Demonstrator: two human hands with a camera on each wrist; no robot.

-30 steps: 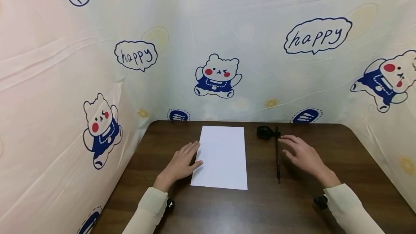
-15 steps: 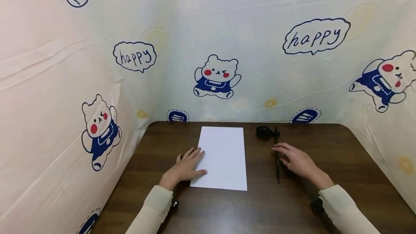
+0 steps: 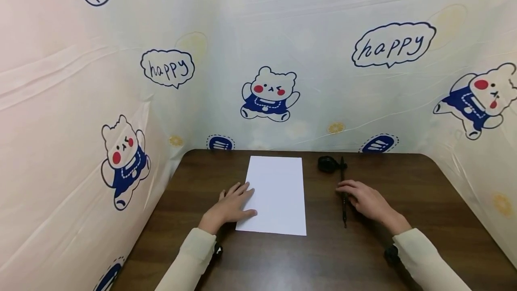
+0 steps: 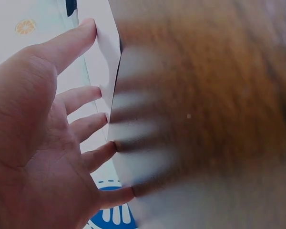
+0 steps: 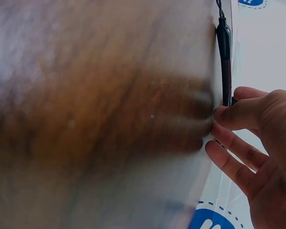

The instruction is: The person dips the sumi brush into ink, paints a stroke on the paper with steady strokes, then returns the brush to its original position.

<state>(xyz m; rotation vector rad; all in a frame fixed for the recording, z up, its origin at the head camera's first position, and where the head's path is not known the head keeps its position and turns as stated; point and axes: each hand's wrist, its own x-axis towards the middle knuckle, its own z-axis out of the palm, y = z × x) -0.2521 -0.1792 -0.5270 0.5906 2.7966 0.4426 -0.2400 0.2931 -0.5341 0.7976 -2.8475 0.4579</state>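
A white sheet of paper lies flat on the brown table. My left hand rests on its left edge with fingers spread; in the left wrist view, the fingers and thumb meet the sheet and tabletop. To the right of the paper lies a slim dark brush, its upper end against a small black object whose kind is unclear. My right hand pinches the brush around its middle. The right wrist view shows the brush's shaft, with a cord loop at its end, between thumb and index finger.
A pale cloth printed with bears and "happy" bubbles hangs behind the table and along both sides. Bare brown tabletop lies in front of the paper. A dark wrist device sits under the right cuff, another under the left.
My right hand has moved left and slightly nearer onto the brush, fingers now closed around it. My left hand has slid right and nearer, further onto the paper.
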